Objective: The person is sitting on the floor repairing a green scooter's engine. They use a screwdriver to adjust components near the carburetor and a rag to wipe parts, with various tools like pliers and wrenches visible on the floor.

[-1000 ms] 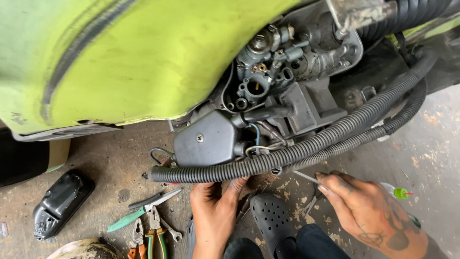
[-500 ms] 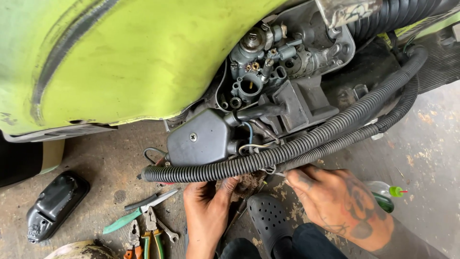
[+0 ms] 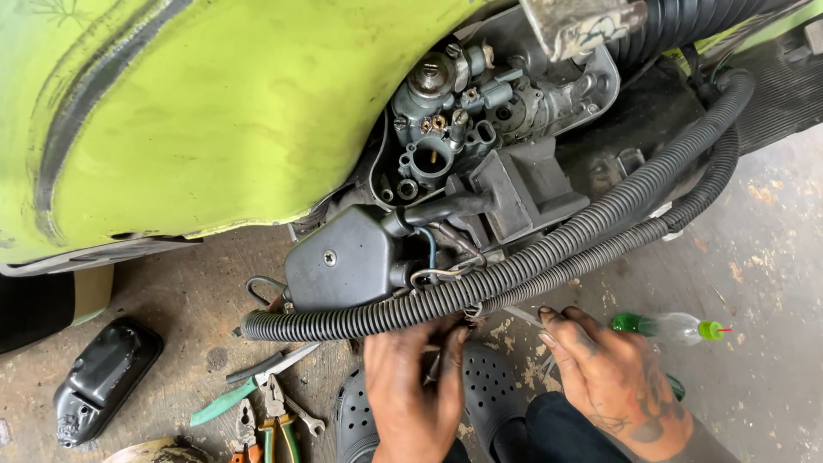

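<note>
**Working Beneath the Corrugated Conduit at the Scooter Engine**

The left hand point(image 3: 411, 386) sits under the thick corrugated hose point(image 3: 480, 287), fingers curled up against its underside near a small wire clip point(image 3: 439, 274). Whether these fingers pinch a part or only press against the hose cannot be told; the fingertips are hidden. The right hand point(image 3: 613, 377) is closed in a pinch on a thin metal tool point(image 3: 525, 315), its tip aimed toward the same spot below the hose.

The hose runs from the floor-side end at left, past the black cover point(image 3: 343, 261), up to the right behind the exposed carburettor point(image 3: 446, 129).

Judged step: a fastener or clip under the conduit is being accessed. The next move appears to call for steady support by the left hand while the tool tip is seated precisely.

Pliers point(image 3: 273, 420) and a green-handled tool point(image 3: 231, 399) lie on the concrete floor point(image 3: 771, 257) well to the left. A green spray bottle point(image 3: 669, 326) lies just beside the right hand.
</note>
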